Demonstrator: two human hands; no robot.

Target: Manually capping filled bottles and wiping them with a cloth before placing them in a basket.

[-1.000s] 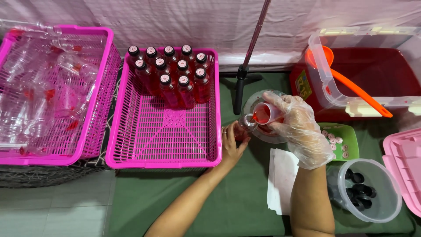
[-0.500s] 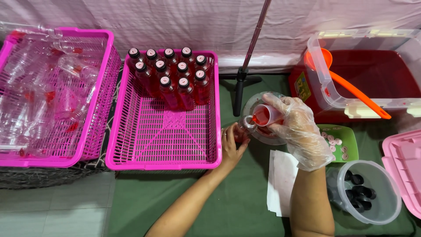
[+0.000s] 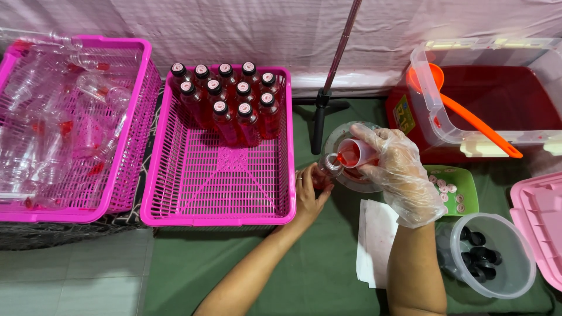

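Observation:
My right hand (image 3: pixel 397 173), in a clear plastic glove, tips a small clear cup of red liquid (image 3: pixel 353 153) over the mouth of a small clear bottle (image 3: pixel 328 169). My bare left hand (image 3: pixel 309 193) grips that bottle from the left and holds it upright, just right of the middle pink basket. Red liquid shows inside the bottle. A clear round bowl (image 3: pixel 346 137) sits under and behind the cup.
The middle pink basket (image 3: pixel 170 193) holds several capped bottles of red liquid (image 3: pixel 225 99) at its back. A left pink basket (image 3: pixel 126 152) holds empty clear bottles. At the right are a clear tub of red liquid (image 3: pixel 497 99) with an orange ladle (image 3: pixel 468 120), a green tray of seals (image 3: pixel 453 190), a tub of black caps (image 3: pixel 489 257), white paper (image 3: pixel 374 240) and a tripod stand (image 3: pixel 325 99).
The cup has tilted slightly further over the bottle mouth; both hands stay in place.

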